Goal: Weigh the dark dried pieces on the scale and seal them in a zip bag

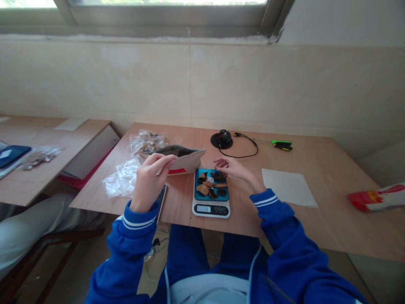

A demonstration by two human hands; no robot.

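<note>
Brown and black snack pieces (211, 185) sit mid-frame on the white digital scale's blue tray (211, 195). Your right hand (232, 167) hovers over them, fingers loosely apart; your left hand (151, 179) pinches the grey foil pouch (182, 157) open-mouthed toward the tray.

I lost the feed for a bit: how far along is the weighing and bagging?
Done: several brown and dark pieces lie on the blue tray of the scale, whose display is lit. In hand: the left hand holds an open pouch by its mouth, and the right hand hovers over the pieces. Left: none of those pieces looks bagged yet; clear bags wait behind.
</note>
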